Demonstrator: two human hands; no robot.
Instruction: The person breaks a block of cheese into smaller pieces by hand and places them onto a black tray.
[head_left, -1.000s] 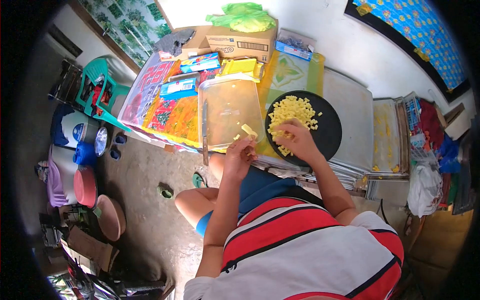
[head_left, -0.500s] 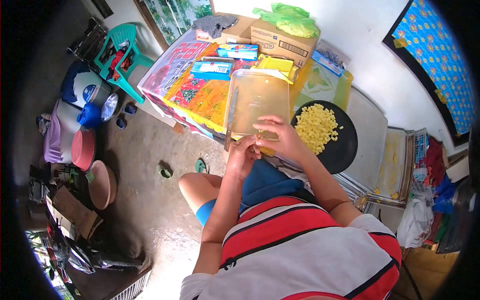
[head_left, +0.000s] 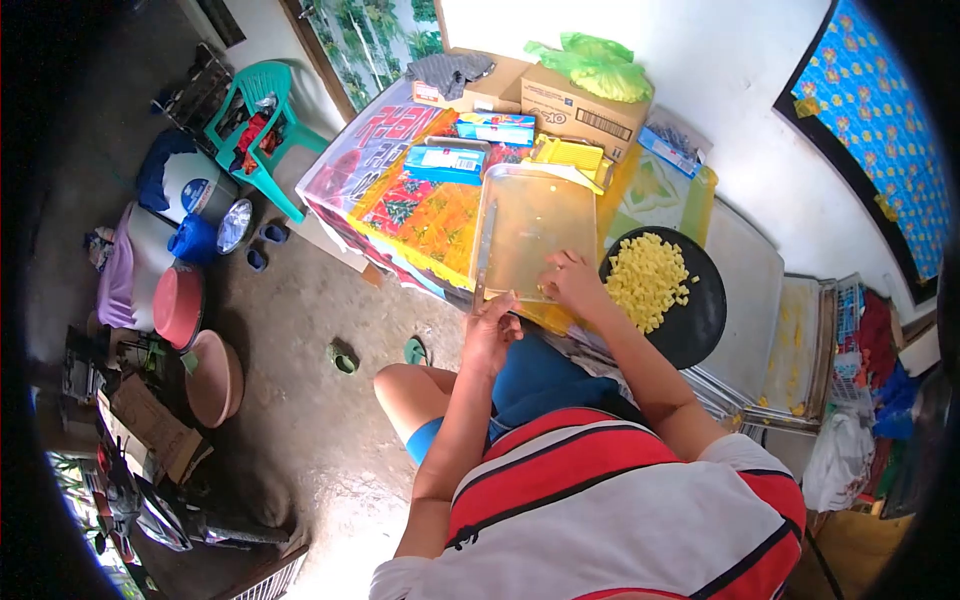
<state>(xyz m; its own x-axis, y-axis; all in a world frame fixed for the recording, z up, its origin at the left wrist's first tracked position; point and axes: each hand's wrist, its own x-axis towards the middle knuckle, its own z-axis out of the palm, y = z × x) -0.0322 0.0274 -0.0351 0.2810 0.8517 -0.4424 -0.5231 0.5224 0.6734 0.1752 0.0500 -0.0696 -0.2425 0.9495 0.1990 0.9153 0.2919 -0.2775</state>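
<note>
A translucent tray lies at the near edge of the table, with a long knife along its left side. My left hand is at the tray's near left corner, fingers bent together; what they hold, if anything, is too small to name. Over the tray's near right part is my right hand, its fingers curled down and partly blurred, so I cannot tell whether it holds something. Right of it, a round black pan bears a heap of yellow cubes.
Blue boxes, a yellow slotted rack and a cardboard box stand farther back on the table. Metal trays are at the right. A green chair and basins are at the left.
My hands have moved apart. The right one has gone to the right over the tray, while the left stays by the near corner. The whole view has shifted slightly.
</note>
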